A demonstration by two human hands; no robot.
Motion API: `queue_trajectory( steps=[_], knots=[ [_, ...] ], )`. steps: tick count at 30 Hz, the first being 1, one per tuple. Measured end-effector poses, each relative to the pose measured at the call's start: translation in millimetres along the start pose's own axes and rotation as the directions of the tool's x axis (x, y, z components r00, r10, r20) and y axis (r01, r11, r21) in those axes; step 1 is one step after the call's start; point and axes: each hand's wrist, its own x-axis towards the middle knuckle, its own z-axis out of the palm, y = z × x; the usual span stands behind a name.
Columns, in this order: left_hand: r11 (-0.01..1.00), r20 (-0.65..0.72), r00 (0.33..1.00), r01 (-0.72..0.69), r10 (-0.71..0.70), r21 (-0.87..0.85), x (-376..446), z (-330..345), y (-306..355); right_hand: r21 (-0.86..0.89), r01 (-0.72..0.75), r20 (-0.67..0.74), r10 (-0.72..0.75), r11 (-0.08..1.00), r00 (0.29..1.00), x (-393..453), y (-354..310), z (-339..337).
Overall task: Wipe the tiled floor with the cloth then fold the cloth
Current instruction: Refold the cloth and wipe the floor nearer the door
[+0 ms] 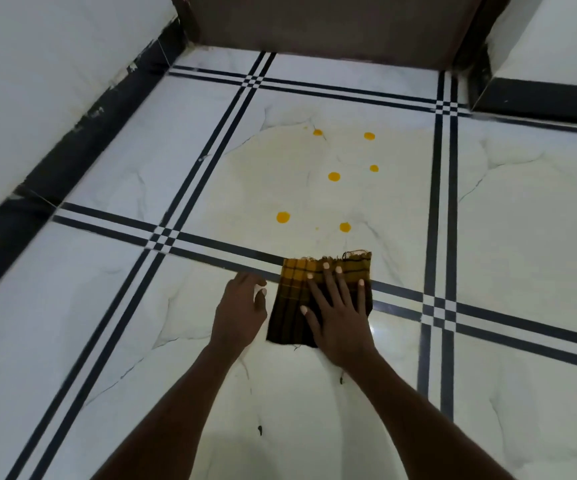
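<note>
Both hands are reaching down to the tiled floor (114, 327). Lying flat on the cloth (290, 306), the right hand (337, 317) is pressing with its fingers spread wide and gripping nothing. Beside the cloth's left edge, the left hand (240, 311) is resting with fingers loosely curled, close to the fabric; whether it is touching the cloth is unclear. Brown and yellow in a check pattern, the cloth is lying folded across the dark double stripe (211, 252) between tiles. Beyond it, several yellow spots (334, 176) are sitting on the white marbled tile, apart from the cloth.
</note>
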Motion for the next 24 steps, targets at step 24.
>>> queue_trajectory(
  steps=[24],
  knots=[
    [0.953, -0.215, 0.968, -0.062, 0.129, 0.295, 205, 20, -72, -0.109, -0.169, -0.034, 0.166, 0.98, 0.986, 279, 46, -25]
  ],
)
